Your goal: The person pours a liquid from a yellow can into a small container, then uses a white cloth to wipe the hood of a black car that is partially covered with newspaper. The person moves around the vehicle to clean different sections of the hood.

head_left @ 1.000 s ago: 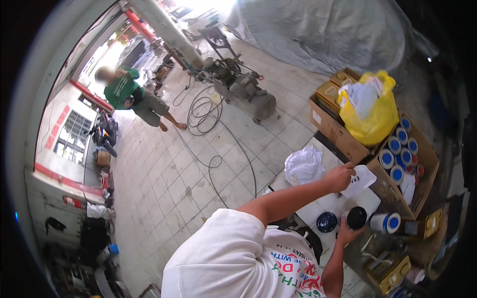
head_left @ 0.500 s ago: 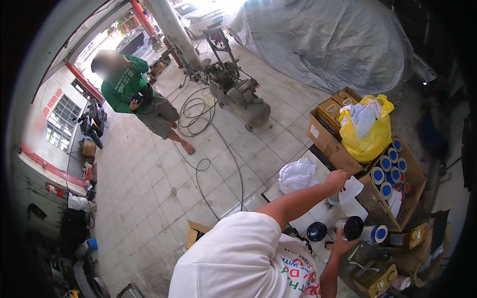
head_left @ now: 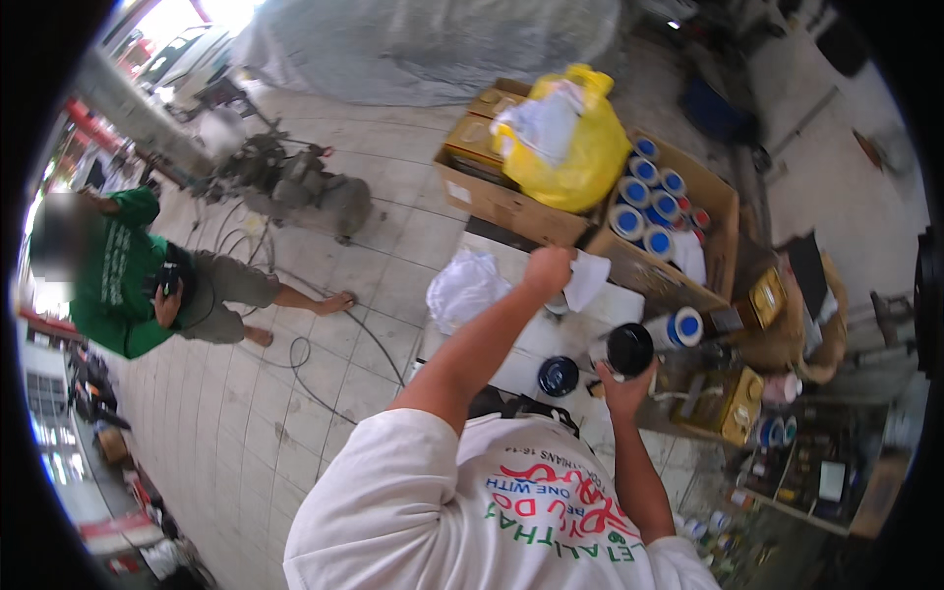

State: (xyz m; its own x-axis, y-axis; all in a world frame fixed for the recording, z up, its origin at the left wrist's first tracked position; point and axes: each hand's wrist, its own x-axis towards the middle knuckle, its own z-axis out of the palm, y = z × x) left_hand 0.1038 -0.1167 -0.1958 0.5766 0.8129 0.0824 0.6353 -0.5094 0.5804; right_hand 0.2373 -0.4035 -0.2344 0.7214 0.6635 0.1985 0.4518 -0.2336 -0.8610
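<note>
My left hand (head_left: 552, 267) reaches over the white table (head_left: 516, 369), closed on a white, tapering piece of paper (head_left: 588, 282). Below the paper, a pale container (head_left: 558, 306) is mostly hidden by the hand and paper. My right hand (head_left: 627, 386) is wrapped round the side of a can (head_left: 629, 348) with a glossy black top; whether that is paint or a lid I cannot tell. Left of the can lies a round, dark dish or lid (head_left: 559, 376). A white can with a blue-and-white lid (head_left: 684, 327) lies right beside the held can.
A crumpled white cloth (head_left: 468, 291) sits at the table's left. Beyond stand a carton (head_left: 511, 212) with a yellow bag (head_left: 580, 157) and a carton of blue-lidded cans (head_left: 723, 231). Gold tins (head_left: 733, 403) stand right. A person in green (head_left: 128, 265) stands left, near a compressor (head_left: 305, 192).
The view has swung to the right, so the table and cartons appear further left. Both hands keep their hold on the paper and the can.
</note>
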